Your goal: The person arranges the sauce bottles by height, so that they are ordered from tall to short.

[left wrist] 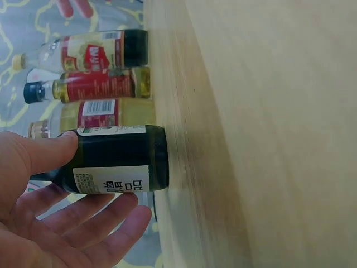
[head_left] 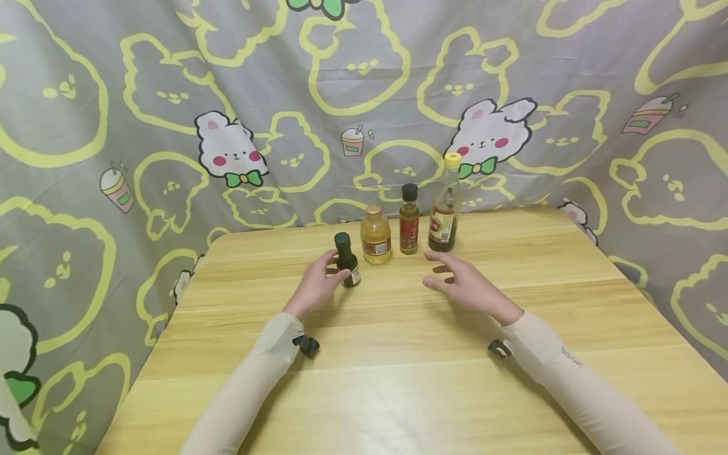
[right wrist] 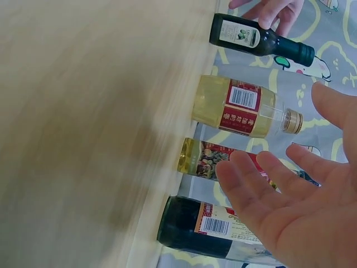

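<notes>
A small dark green bottle (head_left: 349, 270) with a white label stands at the left end of a row of bottles. My left hand (head_left: 316, 282) is around it. In the left wrist view the thumb (left wrist: 53, 151) lies against the dark bottle's side, and the fingers (left wrist: 106, 223) curve behind it. My right hand (head_left: 463, 284) is held over the table in front of the tall bottle (head_left: 443, 215) with a yellow cap, touching nothing. Its fingers are spread and relaxed in the right wrist view, partly hiding the red-labelled bottle (right wrist: 209, 159) and the tall bottle.
Between the dark and tall bottles stand a round yellow oil bottle (head_left: 376, 235) and a slim black-capped bottle (head_left: 409, 221). All are near the back of the wooden table (head_left: 387, 379). A grey curtain (head_left: 273, 76) with cartoon prints hangs behind the table and along its sides.
</notes>
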A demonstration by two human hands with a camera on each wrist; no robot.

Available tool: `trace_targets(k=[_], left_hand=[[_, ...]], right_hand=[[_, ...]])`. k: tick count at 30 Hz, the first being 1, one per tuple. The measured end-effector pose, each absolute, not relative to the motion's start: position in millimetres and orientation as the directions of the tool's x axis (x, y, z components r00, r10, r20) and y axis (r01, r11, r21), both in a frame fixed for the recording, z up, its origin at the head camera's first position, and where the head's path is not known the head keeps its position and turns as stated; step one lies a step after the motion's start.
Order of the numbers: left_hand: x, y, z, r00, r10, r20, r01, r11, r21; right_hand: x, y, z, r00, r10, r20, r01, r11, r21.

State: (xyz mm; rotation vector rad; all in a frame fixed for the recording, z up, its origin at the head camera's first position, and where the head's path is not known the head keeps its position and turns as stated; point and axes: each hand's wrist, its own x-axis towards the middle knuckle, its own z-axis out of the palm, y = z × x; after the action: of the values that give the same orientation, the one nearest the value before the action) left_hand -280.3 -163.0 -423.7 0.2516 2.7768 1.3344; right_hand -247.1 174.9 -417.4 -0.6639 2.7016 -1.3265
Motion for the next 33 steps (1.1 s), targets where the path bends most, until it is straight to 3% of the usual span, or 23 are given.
trace_targets(k=[33], left_hand=[[-324, -164, -421, -0.994, 0.104, 0.041, 0.096, 0.601, 0.793]], right_hand=[[-243, 182, -413, -0.917, -0.38, 0.124, -0.334, 0.559, -0.759]])
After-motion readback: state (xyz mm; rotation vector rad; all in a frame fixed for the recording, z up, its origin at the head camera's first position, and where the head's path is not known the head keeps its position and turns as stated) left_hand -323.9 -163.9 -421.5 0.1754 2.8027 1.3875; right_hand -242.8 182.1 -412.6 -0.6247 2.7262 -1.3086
